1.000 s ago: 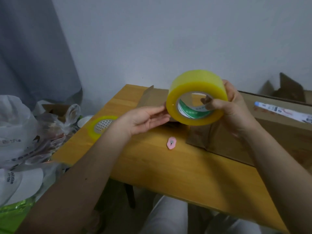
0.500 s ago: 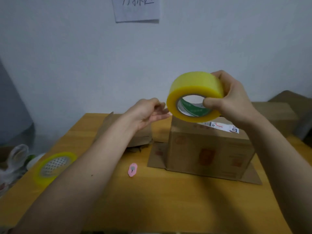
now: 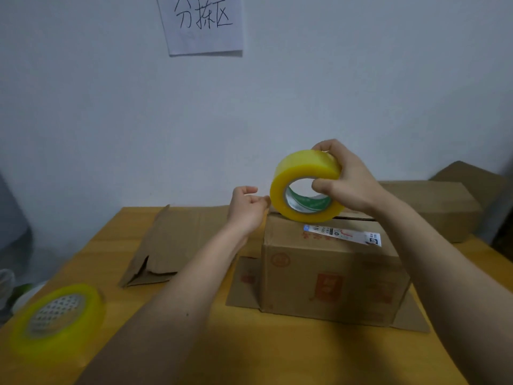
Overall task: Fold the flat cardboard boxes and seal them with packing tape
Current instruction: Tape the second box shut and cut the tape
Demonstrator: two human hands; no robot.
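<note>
My right hand grips a large yellow roll of packing tape, thumb through its core, just above the top of a folded cardboard box standing on the wooden table. My left hand is at the roll's left edge, fingers curled and pinched against the tape; whether it holds the tape end is unclear. The box's bottom flaps lie spread on the table and a white label strip sticks on its top edge. A flat cardboard box lies to the left behind my left arm.
A second yellow tape roll lies at the table's near left. Another closed cardboard box stands at the back right. A paper sign hangs on the white wall behind the table.
The view has tilted up and swung right. My right hand lowered the roll toward the box top. My left hand's fingers closed from flat to pinched at the roll's edge. The pink cutter is hidden.
</note>
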